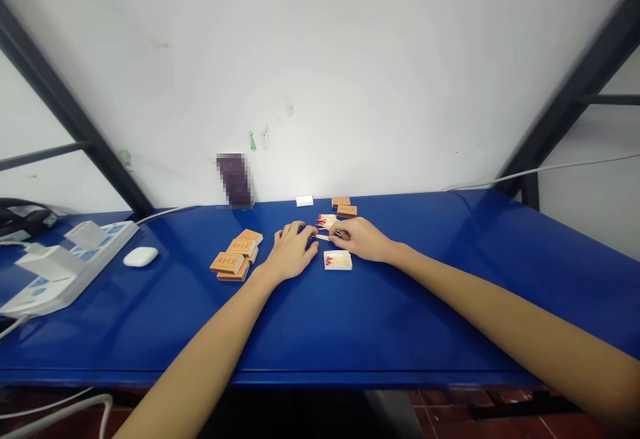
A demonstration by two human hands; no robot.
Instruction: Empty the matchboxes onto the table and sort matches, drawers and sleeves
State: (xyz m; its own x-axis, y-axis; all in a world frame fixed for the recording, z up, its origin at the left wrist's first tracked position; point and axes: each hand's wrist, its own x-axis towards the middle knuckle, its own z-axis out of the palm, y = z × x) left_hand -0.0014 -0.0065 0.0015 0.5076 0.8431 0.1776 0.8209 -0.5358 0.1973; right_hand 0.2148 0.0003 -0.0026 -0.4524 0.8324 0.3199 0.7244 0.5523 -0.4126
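My left hand lies palm down on the blue table, fingers spread, with its fingertips beside the red head of a match. At that match's other end, the fingers of my right hand are pinched together on it. Behind them is a loose pile of red-tipped matches. Just in front of my right hand sits an open white matchbox tray with several matches in it. To the left of my left hand, several orange matchboxes are heaped together.
Two more matchboxes and a white tray are near the wall. On the left are a white rounded case and a power strip with plugs and cables. A dark pixelated object leans at the wall.
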